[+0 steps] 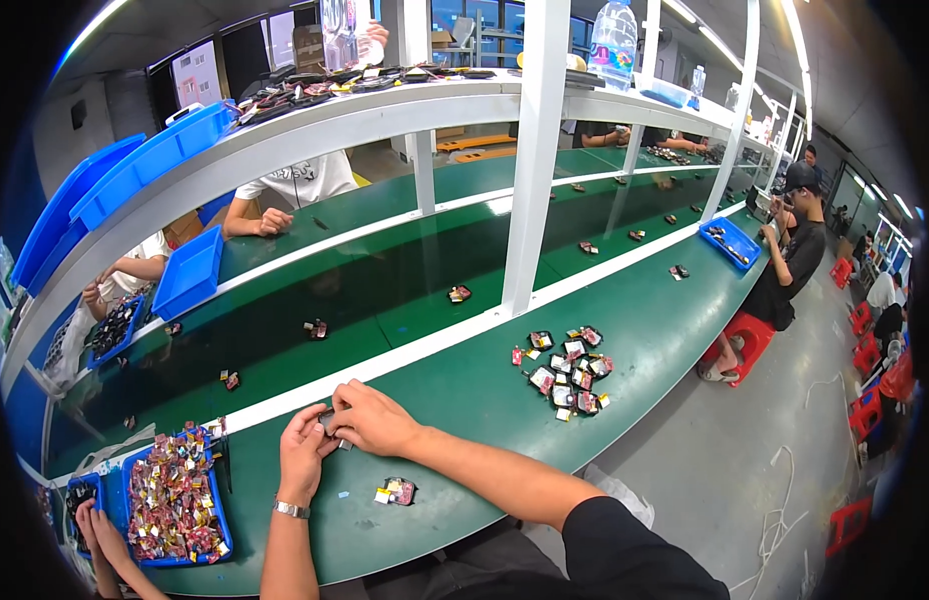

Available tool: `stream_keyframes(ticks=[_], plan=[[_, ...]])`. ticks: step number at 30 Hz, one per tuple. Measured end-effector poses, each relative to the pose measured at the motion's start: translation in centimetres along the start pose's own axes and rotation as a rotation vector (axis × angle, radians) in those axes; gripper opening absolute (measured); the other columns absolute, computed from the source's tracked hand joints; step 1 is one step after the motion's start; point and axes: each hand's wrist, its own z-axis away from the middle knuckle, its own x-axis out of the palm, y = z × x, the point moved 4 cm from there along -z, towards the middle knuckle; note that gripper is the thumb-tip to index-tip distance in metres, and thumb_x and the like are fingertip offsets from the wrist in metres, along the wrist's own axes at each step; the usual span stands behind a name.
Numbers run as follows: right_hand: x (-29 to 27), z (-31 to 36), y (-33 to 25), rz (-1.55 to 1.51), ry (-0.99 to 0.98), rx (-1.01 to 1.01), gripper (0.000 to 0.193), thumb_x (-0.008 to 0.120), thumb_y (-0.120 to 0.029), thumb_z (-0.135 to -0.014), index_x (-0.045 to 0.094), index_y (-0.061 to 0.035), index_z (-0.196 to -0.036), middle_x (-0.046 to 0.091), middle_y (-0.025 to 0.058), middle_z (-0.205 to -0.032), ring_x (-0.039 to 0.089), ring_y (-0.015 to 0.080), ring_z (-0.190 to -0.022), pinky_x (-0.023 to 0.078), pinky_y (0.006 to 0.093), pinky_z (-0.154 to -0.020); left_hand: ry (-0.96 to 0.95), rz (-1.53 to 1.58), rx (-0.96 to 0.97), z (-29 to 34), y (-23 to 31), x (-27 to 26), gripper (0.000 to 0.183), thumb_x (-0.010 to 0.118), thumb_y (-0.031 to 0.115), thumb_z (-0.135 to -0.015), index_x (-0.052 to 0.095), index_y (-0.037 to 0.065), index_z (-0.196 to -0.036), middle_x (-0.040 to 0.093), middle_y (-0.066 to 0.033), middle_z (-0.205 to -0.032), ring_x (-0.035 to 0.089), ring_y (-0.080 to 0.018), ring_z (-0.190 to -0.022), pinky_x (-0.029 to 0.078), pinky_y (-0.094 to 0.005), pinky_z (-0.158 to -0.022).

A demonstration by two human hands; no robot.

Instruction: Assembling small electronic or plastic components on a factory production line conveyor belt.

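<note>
My left hand (301,458), with a metal-banded watch on its wrist, is closed on a small dark part (329,421) above the green worktop (465,450). My right hand (378,418) pinches the same part from the other side, so the fingers cover most of it. A small silvery piece (345,444) shows just below the fingertips. Nearer to me lies a small red circuit board assembly (401,491) with a white and yellow tab. Off to the right, a loose cluster of similar assemblies in black casings (575,372) rests on the worktop.
At left, a blue tray (225,535) is heaped with red boards; another person's hands (103,535) are beside it. Past a white rail, a dark green conveyor belt (385,325) carries scattered assemblies. A white post (533,160) stands ahead, supporting an overhead shelf (385,100). Co-workers sit around.
</note>
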Motion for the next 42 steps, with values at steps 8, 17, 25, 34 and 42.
stream_keyframes(ticks=[8,17,25,34,42], plan=[[0.8,-0.3,0.7,-0.118,0.058,0.026,0.009,0.069,-0.014,-0.078,0.068,-0.0066,-0.083,0.055,0.0112,-0.123,0.049,0.0326,-0.115,0.043,0.0411,-0.098,-0.104,0.027,0.017,0.8,0.7,-0.1,0.036,0.056,-0.001,-0.091,0.049,0.001,-0.126,0.061,-0.0088,-0.117,0.063,-0.0139,-0.101,0.056,-0.0267,-0.083],[-0.2,0.3,1.2,-0.329,-0.073,0.165,0.017,0.075,-0.014,-0.077,0.072,-0.0093,-0.092,0.058,0.0071,-0.128,0.049,0.0276,-0.124,0.041,0.0407,-0.103,-0.216,0.115,-0.028,0.3,-0.1,0.6,0.032,0.059,0.015,-0.097,0.051,0.004,-0.126,0.063,-0.0072,-0.113,0.063,-0.0141,-0.102,0.055,-0.0279,-0.085],[0.4,0.3,1.3,-0.356,-0.054,0.188,0.014,0.076,-0.012,-0.076,0.074,-0.0104,-0.090,0.061,0.0061,-0.123,0.054,0.0265,-0.118,0.044,0.0394,-0.101,-0.211,0.168,-0.019,0.3,-0.1,-0.1,0.029,0.057,0.013,-0.097,0.052,0.003,-0.124,0.063,-0.0077,-0.113,0.063,-0.0153,-0.102,0.054,-0.0312,-0.089],[0.6,0.6,0.1,-0.243,0.059,0.224,0.011,0.073,-0.012,-0.080,0.073,-0.0085,-0.090,0.061,0.0047,-0.117,0.053,0.0259,-0.115,0.045,0.0377,-0.098,-0.205,0.204,-0.025,-0.1,-0.5,-0.4,0.028,0.054,0.010,-0.098,0.052,0.002,-0.125,0.063,-0.0087,-0.116,0.063,-0.0170,-0.105,0.054,-0.0320,-0.089],[1.0,0.8,0.4,-0.247,0.096,0.228,0.011,0.071,-0.011,-0.080,0.074,-0.0098,-0.091,0.061,0.0049,-0.117,0.053,0.0268,-0.114,0.045,0.0380,-0.098,-0.233,0.212,-0.013,0.1,-0.3,-0.1,0.028,0.050,0.009,-0.099,0.051,0.002,-0.126,0.062,-0.0088,-0.117,0.061,-0.0153,-0.107,0.053,-0.0311,-0.091]])
